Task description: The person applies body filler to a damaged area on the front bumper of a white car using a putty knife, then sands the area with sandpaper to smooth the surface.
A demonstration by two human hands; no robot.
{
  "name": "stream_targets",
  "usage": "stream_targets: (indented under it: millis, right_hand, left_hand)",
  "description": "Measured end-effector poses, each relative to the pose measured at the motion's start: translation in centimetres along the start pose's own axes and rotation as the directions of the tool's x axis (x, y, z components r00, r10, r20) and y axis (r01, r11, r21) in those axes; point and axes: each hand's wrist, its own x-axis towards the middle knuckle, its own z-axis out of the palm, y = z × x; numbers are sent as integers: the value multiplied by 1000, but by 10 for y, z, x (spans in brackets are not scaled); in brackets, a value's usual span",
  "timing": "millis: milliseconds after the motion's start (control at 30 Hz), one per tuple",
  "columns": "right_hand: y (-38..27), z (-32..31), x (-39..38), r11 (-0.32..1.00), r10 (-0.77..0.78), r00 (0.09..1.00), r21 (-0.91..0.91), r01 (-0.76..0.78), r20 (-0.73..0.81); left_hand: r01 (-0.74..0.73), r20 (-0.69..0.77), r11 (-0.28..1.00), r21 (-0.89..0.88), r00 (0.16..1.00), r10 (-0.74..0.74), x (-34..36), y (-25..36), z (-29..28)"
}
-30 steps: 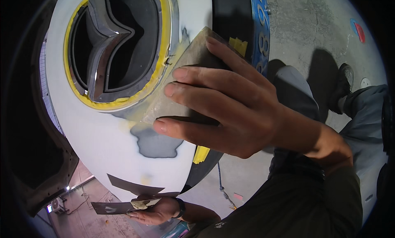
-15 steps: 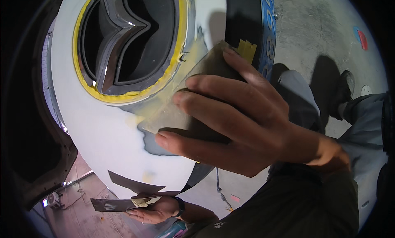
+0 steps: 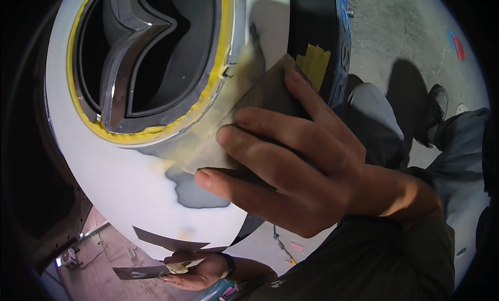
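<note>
My right hand [image 3: 301,165] is closed on a thin, grey-brown putty spreader [image 3: 262,98], its fingers spread over the back of it. The spreader's edge lies against a pale yellow filler smear [image 3: 192,145] on the white car panel [image 3: 114,181]. Beside the smear is a dark grey bare patch [image 3: 197,191]. Lower down, my left hand [image 3: 202,272], with a dark wristband, grips a flat dark plate [image 3: 138,272] carrying a lump of beige putty [image 3: 178,267]. A car emblem [image 3: 140,56] ringed with yellow masking tape [image 3: 148,132] sits left of the spreader.
Yellow tape [image 3: 314,64] sticks to the black trim beside a blue number plate [image 3: 340,46]. An opened dark panel [image 3: 36,181] curves along the left. At right are grey-trousered legs [image 3: 460,150] and a dark shoe [image 3: 436,106] on the concrete floor [image 3: 384,25].
The car front has shifted slightly left and down in view. My right hand has moved slightly downward with the spreader still against the panel. My left hand keeps its hold on the plate.
</note>
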Motion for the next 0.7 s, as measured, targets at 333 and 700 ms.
stream_targets:
  millis: [333,700]
  right_hand:
    - [-8,-39,2,997,55,967,46,-69,247]
    - [-8,-2,6,1000,8,999,29,-6,-51]
  left_hand:
    - [-100,80,990,-97,991,108,1,5,12]
    - [4,-15,994,106,1000,-2,1,-6,-3]
